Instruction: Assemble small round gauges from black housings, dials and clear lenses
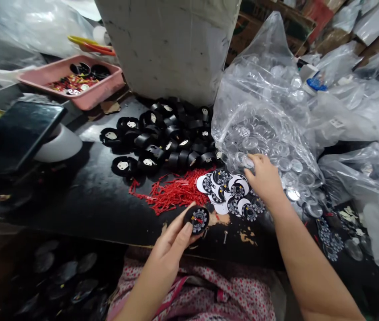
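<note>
Black, by colour of casing: logged a round dial unit [196, 220] in the left hand [171, 240], clamped between thumb and fingers by its sides. Found it near the front edge of the black table [92, 196], dial turned up and toward the viewer, red pointers visible on the printed face.

Located the right hand [265, 180] farther forward and to the right, at the mouth of a clear plastic bag [266, 80]. Observed thumb and fingertips at a clear cap [245, 161]; could not tell whether closed firmly on it or only touching.

Noted for orientation: cap forward and right of the dial unit, right hand much the nearer to it. Recorded both as round, hence no long axis across either face; judged face direction to matter more than turn.

Marked printed discs [238, 189] in a loose heap between the hands. Mapped red pointers [176, 194] just forward of the left hand, with black housings [122, 166] beyond, against a pale upright panel [172, 49].
</note>
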Action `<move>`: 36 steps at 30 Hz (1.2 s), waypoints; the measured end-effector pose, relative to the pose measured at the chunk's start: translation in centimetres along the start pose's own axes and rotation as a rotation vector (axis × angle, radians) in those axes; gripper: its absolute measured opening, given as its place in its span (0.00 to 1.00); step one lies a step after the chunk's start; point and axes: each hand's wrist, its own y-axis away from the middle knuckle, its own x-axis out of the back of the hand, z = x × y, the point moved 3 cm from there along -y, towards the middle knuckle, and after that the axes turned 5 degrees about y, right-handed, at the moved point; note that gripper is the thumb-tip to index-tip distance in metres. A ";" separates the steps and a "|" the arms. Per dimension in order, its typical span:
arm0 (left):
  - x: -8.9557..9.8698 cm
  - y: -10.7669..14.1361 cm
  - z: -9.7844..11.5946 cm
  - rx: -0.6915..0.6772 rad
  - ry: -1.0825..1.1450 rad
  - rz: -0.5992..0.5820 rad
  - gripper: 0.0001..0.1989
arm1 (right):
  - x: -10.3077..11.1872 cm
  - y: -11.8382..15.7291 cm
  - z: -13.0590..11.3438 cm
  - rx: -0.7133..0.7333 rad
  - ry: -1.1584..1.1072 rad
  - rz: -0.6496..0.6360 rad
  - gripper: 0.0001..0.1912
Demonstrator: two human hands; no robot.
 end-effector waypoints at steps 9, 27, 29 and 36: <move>-2.2 -0.5 0.9 0.138 0.305 -0.023 0.13 | 0.5 5.1 -3.3 0.009 -0.377 -0.170 0.16; -2.2 1.3 1.9 -0.106 -0.239 -0.142 0.19 | -2.3 8.9 -11.1 0.283 -0.202 -0.168 0.22; -2.2 1.3 2.3 -0.106 -0.250 -0.126 0.19 | -2.6 9.0 -11.4 0.290 -0.224 -0.147 0.23; 7.2 5.3 2.9 -0.086 -0.520 0.187 0.18 | -2.3 8.9 -10.7 0.260 -0.455 -0.400 0.16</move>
